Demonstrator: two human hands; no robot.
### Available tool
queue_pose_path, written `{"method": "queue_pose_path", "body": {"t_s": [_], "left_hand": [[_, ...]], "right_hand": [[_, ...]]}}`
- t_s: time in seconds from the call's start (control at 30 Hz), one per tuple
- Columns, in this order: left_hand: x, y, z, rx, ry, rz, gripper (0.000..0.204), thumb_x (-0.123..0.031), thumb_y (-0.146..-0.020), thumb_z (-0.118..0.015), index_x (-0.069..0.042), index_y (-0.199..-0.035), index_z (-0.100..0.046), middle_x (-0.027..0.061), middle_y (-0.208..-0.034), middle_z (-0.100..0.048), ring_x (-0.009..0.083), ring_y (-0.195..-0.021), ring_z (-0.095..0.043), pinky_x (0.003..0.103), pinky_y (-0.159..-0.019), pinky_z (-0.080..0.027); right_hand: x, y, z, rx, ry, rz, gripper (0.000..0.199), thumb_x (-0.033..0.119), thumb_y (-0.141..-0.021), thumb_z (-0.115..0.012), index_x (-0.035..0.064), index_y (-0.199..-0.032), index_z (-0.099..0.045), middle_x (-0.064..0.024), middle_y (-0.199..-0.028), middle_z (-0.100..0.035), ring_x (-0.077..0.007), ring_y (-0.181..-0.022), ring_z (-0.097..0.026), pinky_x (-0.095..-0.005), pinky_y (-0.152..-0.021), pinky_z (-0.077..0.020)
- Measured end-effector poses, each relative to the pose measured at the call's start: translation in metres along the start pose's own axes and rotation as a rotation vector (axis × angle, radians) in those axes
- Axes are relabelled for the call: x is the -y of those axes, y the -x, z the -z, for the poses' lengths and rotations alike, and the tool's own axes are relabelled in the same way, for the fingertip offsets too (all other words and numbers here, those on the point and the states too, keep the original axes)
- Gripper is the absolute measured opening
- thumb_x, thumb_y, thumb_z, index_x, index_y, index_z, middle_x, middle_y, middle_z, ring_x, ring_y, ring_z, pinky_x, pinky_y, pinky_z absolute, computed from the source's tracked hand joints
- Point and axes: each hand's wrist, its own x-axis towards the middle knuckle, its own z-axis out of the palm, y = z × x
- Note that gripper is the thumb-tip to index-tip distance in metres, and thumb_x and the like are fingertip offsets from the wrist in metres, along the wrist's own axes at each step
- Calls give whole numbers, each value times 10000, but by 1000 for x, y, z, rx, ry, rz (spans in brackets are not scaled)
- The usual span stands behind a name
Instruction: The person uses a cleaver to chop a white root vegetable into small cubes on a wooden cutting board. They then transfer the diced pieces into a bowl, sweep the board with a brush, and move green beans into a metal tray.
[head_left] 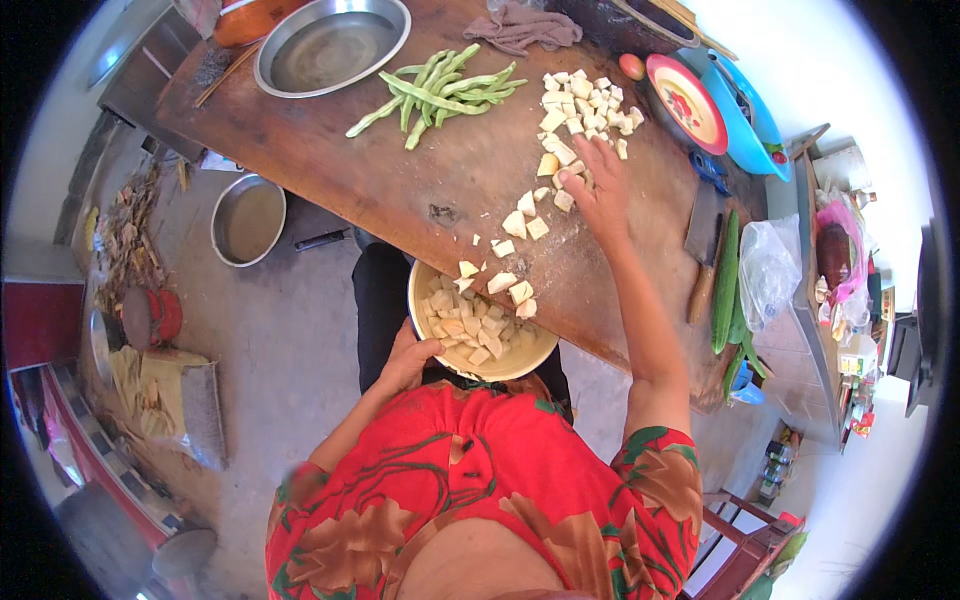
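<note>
My left hand (408,360) grips the left rim of a yellow enamel bowl (540,350), held below the near edge of the wooden table (370,180). Pale cut cubes, perhaps potato, fill much of its bottom. More pale cubes (590,105) lie in a heap on the table, and a loose trail of them runs from there toward the bowl. A few sit right at the edge above it. With fingers spread, my right hand (598,195) rests among the cubes along the right side of the trail.
Green beans (440,92) and a metal basin of water (335,48) lie at the far left. To the right are a cleaver (704,240), a cucumber (726,285), scissors (710,170), a patterned plate (688,105) and a blue basin (745,125). Another basin (248,220) stands lower left.
</note>
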Motion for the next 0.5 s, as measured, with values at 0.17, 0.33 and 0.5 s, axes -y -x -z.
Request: {"method": "queue_pose_path", "body": {"t_s": [0.17, 0.33, 0.5], "left_hand": [[0, 1, 1, -10, -1, -19, 730, 21, -657, -580, 29, -1354, -365, 167, -1240, -567, 268, -1092, -611, 368, -915, -525], [0, 1, 7, 15, -54, 16, 803, 19, -663, -567, 39, -1424, -309, 192, -1340, -518, 292, -1200, -555, 394, -1016, -456], [-2, 4, 2, 20, -3, 17, 801, 10, -662, -569, 46, -1419, -307, 196, -1329, -523, 293, -1200, -554, 398, -1023, -450]], "right_hand": [[3, -13, -25, 146, 50, 215, 455, 329, -785, -723, 157, -1203, -670, -137, -1255, -603, -334, -1177, -532, -432, -1027, -384], [26, 18, -26, 222, -59, 120, 386, 333, -781, -714, 209, -1146, -701, -117, -1249, -594, -315, -1196, -518, -455, -1015, -363], [48, 49, -16, 253, -116, 124, 360, 275, -777, -713, 203, -1130, -703, -111, -1265, -585, -320, -1194, -516, -457, -1022, -356]]}}
